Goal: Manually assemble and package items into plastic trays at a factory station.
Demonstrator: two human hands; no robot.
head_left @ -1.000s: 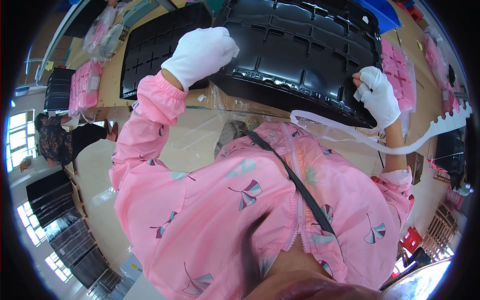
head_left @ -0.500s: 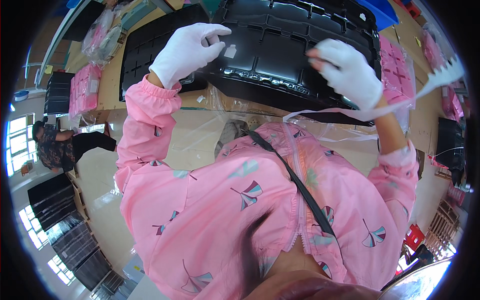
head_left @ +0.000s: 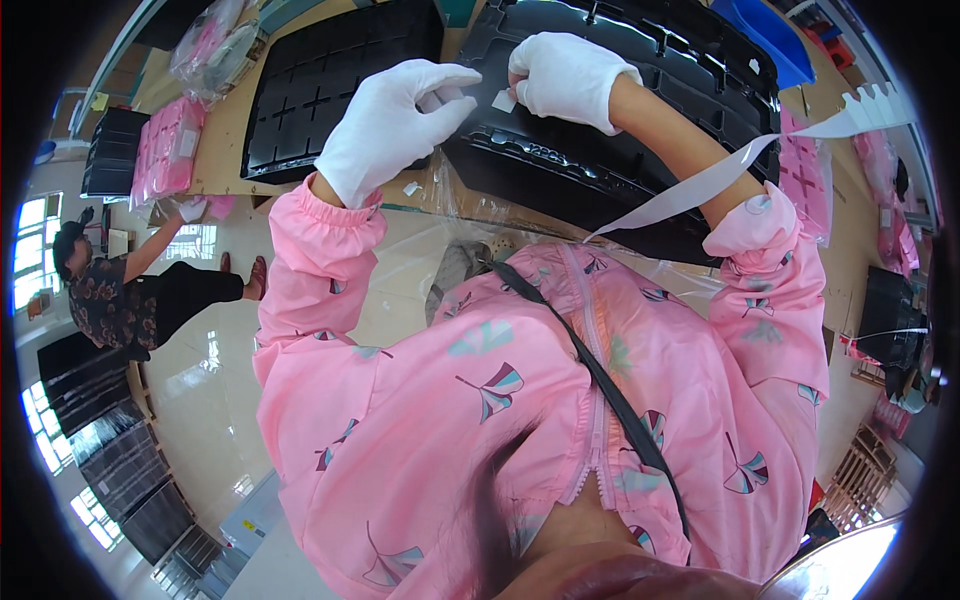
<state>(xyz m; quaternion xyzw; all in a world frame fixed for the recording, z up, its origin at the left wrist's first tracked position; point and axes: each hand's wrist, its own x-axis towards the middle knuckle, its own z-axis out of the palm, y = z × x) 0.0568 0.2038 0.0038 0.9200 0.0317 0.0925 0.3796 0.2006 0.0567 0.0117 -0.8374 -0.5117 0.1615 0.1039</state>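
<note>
A glossy black plastic tray (head_left: 620,130) with moulded compartments lies upside down or closed in front of me; I cannot tell which. My left hand (head_left: 400,120), in a white glove, is at the tray's left edge, thumb and forefinger apart with nothing visible between them. My right hand (head_left: 570,85), also gloved, reaches over the tray with its fingers curled together. Its bare fingertips are at a small white label (head_left: 503,101) on the tray surface; whether they press or pinch it is hard to see. A white strip (head_left: 700,185) with a notched end crosses my right forearm.
Left of the tray lies another black tray (head_left: 340,85). A blue bin (head_left: 765,40) stands behind on the right. Pink wrapped trays (head_left: 168,150) sit farther left, and clear plastic film (head_left: 445,190) hangs at the table edge. A co-worker (head_left: 130,275) stands at far left.
My right hand has moved left across the tray to the white label. My left hand stays near the tray's left edge. The co-worker's arm now reaches toward the pink trays.
</note>
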